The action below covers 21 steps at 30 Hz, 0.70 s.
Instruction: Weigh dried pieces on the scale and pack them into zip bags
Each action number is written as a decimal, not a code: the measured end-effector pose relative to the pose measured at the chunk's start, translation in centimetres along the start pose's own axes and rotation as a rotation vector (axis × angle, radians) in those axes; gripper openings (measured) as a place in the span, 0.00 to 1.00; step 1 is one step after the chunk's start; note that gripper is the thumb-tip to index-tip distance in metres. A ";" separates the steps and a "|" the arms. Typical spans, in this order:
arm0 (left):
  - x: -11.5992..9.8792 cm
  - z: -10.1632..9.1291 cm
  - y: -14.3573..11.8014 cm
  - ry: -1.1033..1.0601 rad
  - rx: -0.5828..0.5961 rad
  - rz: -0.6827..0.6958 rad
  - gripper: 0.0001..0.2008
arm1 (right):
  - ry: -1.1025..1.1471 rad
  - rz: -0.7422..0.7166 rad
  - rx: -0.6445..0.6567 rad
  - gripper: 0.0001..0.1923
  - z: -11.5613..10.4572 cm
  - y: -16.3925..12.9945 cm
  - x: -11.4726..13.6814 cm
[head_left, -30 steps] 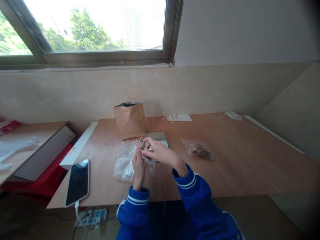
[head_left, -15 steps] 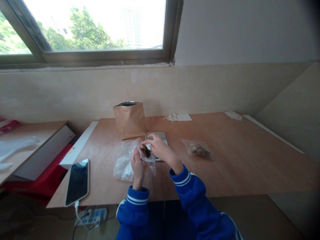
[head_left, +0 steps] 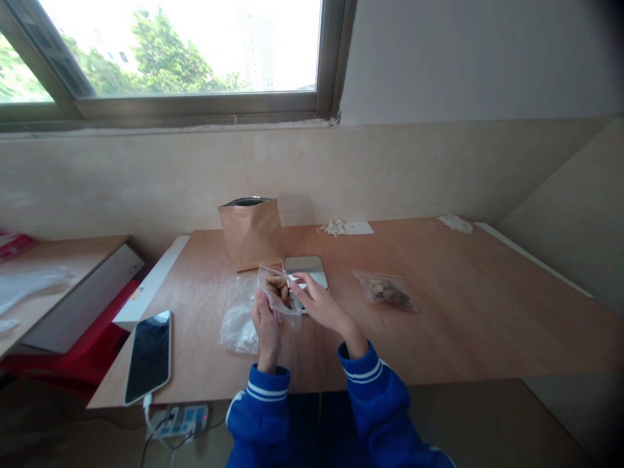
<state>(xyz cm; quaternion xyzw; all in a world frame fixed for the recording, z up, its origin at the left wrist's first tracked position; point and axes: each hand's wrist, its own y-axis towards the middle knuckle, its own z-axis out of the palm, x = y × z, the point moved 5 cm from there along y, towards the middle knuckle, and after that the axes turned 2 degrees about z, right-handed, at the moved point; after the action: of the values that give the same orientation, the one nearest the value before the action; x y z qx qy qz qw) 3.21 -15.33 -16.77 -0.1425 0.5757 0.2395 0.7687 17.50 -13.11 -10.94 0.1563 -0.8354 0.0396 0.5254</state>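
Left hand (head_left: 264,320): clamped on a small clear bag of snacks (head_left: 277,290), lifted off the bench (head_left: 439,325) for access.
Right hand (head_left: 319,302): fingers loose at the bag's mouth, above the scale (head_left: 306,268).

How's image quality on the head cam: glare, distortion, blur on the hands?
Head view: the window is blown out to white, trees washed; wide-angle bending curves the table edges, and the corners vignette dark. Left hand, right hand and the small clear bag are slightly soft but readable; the bag's contents are too small to identify.
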 end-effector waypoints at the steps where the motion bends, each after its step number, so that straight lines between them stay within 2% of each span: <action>1: 0.0 0.1 -0.1 -0.012 0.007 0.001 0.25 | 0.056 -0.012 0.030 0.23 0.4 -0.7 -0.2; 4: -0.2 0.6 -0.6 -0.035 0.049 -0.004 0.23 | 0.192 -0.083 0.055 0.38 1.3 -2.7 -0.7; 5: -0.3 0.9 -0.7 -0.024 0.072 0.001 0.23 | 0.214 -0.089 0.024 0.42 1.5 -3.2 -1.0; 6: -0.5 1.1 -0.9 -0.009 0.103 0.018 0.23 | 0.228 -0.086 -0.027 0.41 1.6 -3.6 -1.3; 9: -1.7 2.2 -1.7 0.042 0.239 0.126 0.24 | 0.233 -0.094 -0.209 0.23 1.5 -4.1 -1.9; 12: -2.6 2.9 -2.8 0.080 0.366 0.216 0.23 | 0.222 -0.124 -0.311 0.18 0.9 -4.1 -1.9; 14: -2.7 2.5 -3.1 0.114 0.333 0.248 0.20 | 0.228 -0.120 -0.379 0.18 0.2 -4.3 -2.1; 17: -2.5 0.6 -2.1 0.173 0.105 0.270 0.15 | 0.264 -0.095 -0.504 0.19 -1.3 -5.1 -2.7; 18: -2.4 0.1 -1.7 0.179 0.055 0.260 0.16 | 0.273 -0.085 -0.529 0.19 -1.7 -5.5 -3.0; 19: -2.3 -0.2 -1.1 0.171 0.052 0.237 0.19 | 0.278 -0.077 -0.535 0.19 -2.1 -5.8 -3.3; 21: -2.1 0.2 -0.4 0.136 0.185 0.157 0.24 | 0.282 -0.071 -0.505 0.19 -2.5 -6.3 -3.7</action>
<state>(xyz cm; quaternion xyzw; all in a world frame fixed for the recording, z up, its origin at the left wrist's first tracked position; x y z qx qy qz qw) 3.12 -16.02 -14.75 -0.0413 0.6556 0.2346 0.7165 23.01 -17.74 -13.75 0.0429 -0.7314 -0.1667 0.6599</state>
